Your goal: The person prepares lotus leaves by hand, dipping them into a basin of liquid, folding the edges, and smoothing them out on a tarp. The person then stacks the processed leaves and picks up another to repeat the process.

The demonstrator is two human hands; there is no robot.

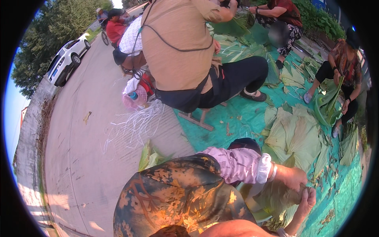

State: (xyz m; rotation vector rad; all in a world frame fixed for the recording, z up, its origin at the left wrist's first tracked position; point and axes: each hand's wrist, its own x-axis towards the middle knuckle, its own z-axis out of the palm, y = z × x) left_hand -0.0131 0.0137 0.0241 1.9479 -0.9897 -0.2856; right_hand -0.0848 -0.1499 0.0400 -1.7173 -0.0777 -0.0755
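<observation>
My left hand [291, 177], at the end of a pink printed sleeve with a white cuff and a bracelet at the wrist, grips a folded, brownish-green large leaf [274, 195]. My right hand [308, 200] pinches the same leaf at its right end, with the fingertips of both hands close together. Beneath the leaf is a pale green basin [262, 215], mostly hidden by the leaf and by floral cloth [183, 192]. Just beyond my left hand, a broad stack of flattened, drying leaves [293, 136] lies on a green ground sheet [331, 204].
A person in a tan top [177, 44] sits on a low wooden stool [197, 120]. Several others sit around the sheet, one holding leaves over a green basin [322, 114]. White strips [139, 124] lie on the concrete [88, 142]. A white car [66, 60] stands farther off.
</observation>
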